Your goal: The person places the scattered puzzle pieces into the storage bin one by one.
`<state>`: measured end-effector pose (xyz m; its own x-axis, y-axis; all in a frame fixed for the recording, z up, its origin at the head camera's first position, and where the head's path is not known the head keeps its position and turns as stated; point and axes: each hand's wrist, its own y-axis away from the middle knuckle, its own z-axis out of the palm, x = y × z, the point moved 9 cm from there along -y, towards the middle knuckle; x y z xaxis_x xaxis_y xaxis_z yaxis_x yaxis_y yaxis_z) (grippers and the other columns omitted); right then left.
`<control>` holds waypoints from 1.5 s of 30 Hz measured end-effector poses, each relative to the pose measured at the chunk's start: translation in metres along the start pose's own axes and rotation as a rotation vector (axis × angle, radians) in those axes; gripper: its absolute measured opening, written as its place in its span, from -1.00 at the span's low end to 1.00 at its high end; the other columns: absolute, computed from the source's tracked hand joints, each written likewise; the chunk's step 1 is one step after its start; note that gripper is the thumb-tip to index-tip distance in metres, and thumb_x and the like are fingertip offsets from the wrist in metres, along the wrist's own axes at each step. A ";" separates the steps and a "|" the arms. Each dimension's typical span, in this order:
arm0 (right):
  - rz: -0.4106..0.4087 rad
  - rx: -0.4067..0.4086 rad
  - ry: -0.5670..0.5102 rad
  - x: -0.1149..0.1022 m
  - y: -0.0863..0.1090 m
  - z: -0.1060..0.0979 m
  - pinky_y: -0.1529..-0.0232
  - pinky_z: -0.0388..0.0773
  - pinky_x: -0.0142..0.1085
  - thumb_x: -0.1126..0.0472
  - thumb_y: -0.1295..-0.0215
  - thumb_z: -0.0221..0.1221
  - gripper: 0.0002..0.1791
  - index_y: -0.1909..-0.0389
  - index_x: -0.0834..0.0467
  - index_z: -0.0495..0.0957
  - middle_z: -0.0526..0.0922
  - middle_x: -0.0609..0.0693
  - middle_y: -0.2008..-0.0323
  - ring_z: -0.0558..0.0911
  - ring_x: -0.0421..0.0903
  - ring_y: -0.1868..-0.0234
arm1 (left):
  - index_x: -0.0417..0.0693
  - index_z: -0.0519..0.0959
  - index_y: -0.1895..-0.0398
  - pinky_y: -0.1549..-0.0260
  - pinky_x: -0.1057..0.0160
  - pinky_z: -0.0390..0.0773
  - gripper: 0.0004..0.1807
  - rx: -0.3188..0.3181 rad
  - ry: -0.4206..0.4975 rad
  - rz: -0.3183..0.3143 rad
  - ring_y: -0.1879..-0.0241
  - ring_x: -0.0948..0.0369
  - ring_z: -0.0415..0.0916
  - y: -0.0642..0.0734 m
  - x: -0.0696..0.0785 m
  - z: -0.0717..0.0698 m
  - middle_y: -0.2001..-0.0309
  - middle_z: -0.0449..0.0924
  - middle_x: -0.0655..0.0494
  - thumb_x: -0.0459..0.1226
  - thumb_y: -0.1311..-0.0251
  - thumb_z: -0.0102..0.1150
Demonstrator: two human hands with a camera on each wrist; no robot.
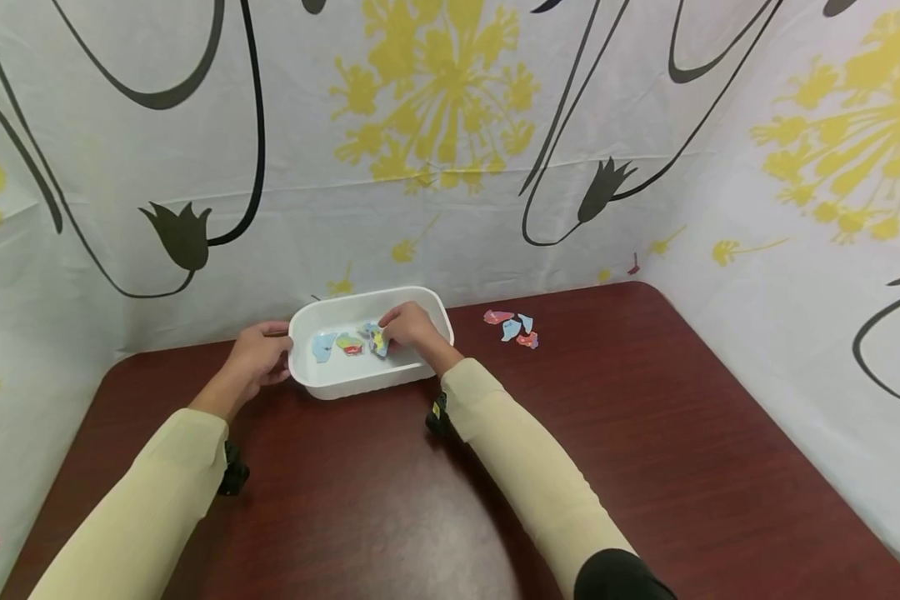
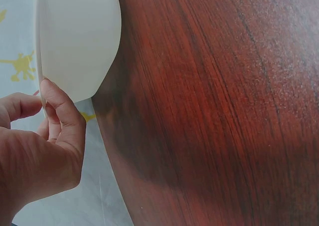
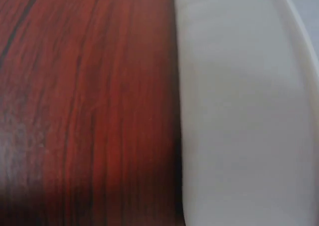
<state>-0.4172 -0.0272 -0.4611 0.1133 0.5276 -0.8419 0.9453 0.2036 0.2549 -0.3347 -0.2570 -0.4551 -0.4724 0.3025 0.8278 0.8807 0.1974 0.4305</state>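
A white plastic tray [image 1: 360, 385] with a raised rim stands near the back edge of the table. At its left end, my left hand [image 1: 258, 357] pinches the rim between thumb and fingers; the left wrist view shows this hand [image 2: 52, 141] close up. My right hand [image 1: 411, 325] reaches over the tray's near wall, its fingers bent at a colourful flat piece [image 1: 378, 342] with yellow on it. Further left in the tray lie a light-blue piece [image 1: 323, 347] and a red-and-green piece [image 1: 350, 344]. The right wrist view holds only the tray's outer wall [image 3: 244, 106], with the hand out of sight.
Several small irregular pieces, one of them a red piece [image 1: 498, 317] and one a light-blue piece [image 1: 511, 330], lie on the dark red-brown table [image 1: 645, 433] right of the tray. Behind it hangs a white cloth [image 1: 292, 250] printed with flowers.
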 end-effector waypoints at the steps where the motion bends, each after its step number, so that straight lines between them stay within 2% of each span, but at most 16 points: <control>1: 0.002 0.002 0.023 0.000 -0.001 0.001 0.39 0.66 -0.29 0.43 -0.15 0.20 -0.78 0.18 0.29 0.69 0.68 0.16 0.22 0.68 0.02 0.36 | -0.07 0.18 -0.47 0.41 0.34 0.59 -0.42 0.001 -0.001 0.000 0.22 0.11 0.46 0.000 0.000 0.000 -0.19 0.34 -0.17 -0.26 -0.39 -0.14; 4: 0.012 0.005 0.066 -0.001 -0.005 0.003 0.44 0.64 -0.33 0.43 -0.15 0.19 -0.78 0.19 0.27 0.70 0.67 0.12 0.25 0.65 -0.04 0.38 | -0.06 0.17 -0.47 0.39 0.33 0.60 -0.43 0.004 -0.001 0.002 0.21 0.10 0.46 -0.001 0.002 0.000 -0.20 0.34 -0.18 -0.26 -0.40 -0.14; 10: 0.024 0.017 0.110 -0.006 -0.009 0.003 0.43 0.65 -0.33 0.47 -0.13 0.18 -0.77 0.21 0.27 0.70 0.68 0.12 0.25 0.68 -0.02 0.37 | -0.07 0.18 -0.47 0.40 0.34 0.60 -0.43 0.002 0.005 0.015 0.21 0.09 0.46 0.000 0.007 0.000 -0.20 0.33 -0.20 -0.26 -0.39 -0.13; 19: 0.009 0.033 0.217 -0.012 -0.003 0.000 0.52 0.58 -0.41 0.36 -0.20 0.17 -0.78 0.17 0.23 0.71 0.69 0.08 0.23 0.66 -0.09 0.44 | -0.07 0.18 -0.47 0.39 0.33 0.60 -0.43 -0.004 0.001 0.020 0.26 0.13 0.46 0.000 0.010 -0.001 -0.16 0.33 -0.18 -0.26 -0.39 -0.13; 23: -0.018 0.051 0.259 -0.014 0.001 -0.003 0.57 0.48 -0.45 0.31 -0.21 0.14 -0.78 0.21 0.19 0.72 0.71 0.03 0.29 0.62 -0.12 0.50 | -0.06 0.18 -0.47 0.38 0.33 0.60 -0.43 -0.006 -0.001 0.021 0.26 0.13 0.45 0.000 0.010 0.000 -0.17 0.33 -0.17 -0.26 -0.40 -0.12; 29: -0.062 0.065 0.311 -0.015 0.007 -0.003 0.54 0.41 -0.44 0.25 -0.23 0.12 -0.80 0.29 0.15 0.72 0.70 -0.03 0.36 0.52 -0.18 0.54 | -0.07 0.16 -0.47 0.39 0.33 0.60 -0.42 -0.020 0.003 0.004 0.21 0.09 0.45 0.001 0.004 0.002 -0.19 0.31 -0.20 -0.27 -0.40 -0.14; 35: -0.125 0.112 0.353 -0.026 0.014 -0.012 0.43 0.41 -0.41 0.18 -0.27 0.13 -0.79 0.27 0.12 0.73 0.72 -0.05 0.29 0.54 -0.17 0.43 | -0.07 0.17 -0.47 0.39 0.33 0.60 -0.42 -0.012 0.007 0.000 0.20 0.08 0.45 0.001 0.001 0.000 -0.18 0.31 -0.20 -0.26 -0.39 -0.13; 39: -0.161 0.106 0.331 -0.035 0.022 -0.024 0.39 0.45 -0.39 0.14 -0.33 0.09 -0.74 0.14 0.11 0.71 0.72 -0.03 0.26 0.57 -0.16 0.39 | -0.07 0.16 -0.48 0.39 0.32 0.60 -0.42 -0.007 0.004 -0.007 0.24 0.11 0.44 0.001 0.001 0.000 -0.19 0.31 -0.19 -0.27 -0.39 -0.13; 45: -0.132 0.064 0.134 -0.036 0.027 -0.049 0.38 0.58 -0.34 0.16 -0.39 0.03 -0.67 -0.02 0.22 0.61 0.69 0.16 0.18 0.68 0.03 0.25 | -0.07 0.16 -0.48 0.39 0.32 0.60 -0.41 -0.002 0.002 -0.006 0.25 0.13 0.44 0.001 0.001 0.000 -0.16 0.32 -0.17 -0.27 -0.38 -0.14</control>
<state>-0.4106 -0.0004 -0.4010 -0.0502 0.6060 -0.7939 0.9673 0.2275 0.1124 -0.3345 -0.2565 -0.4539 -0.4779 0.2996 0.8257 0.8778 0.1976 0.4364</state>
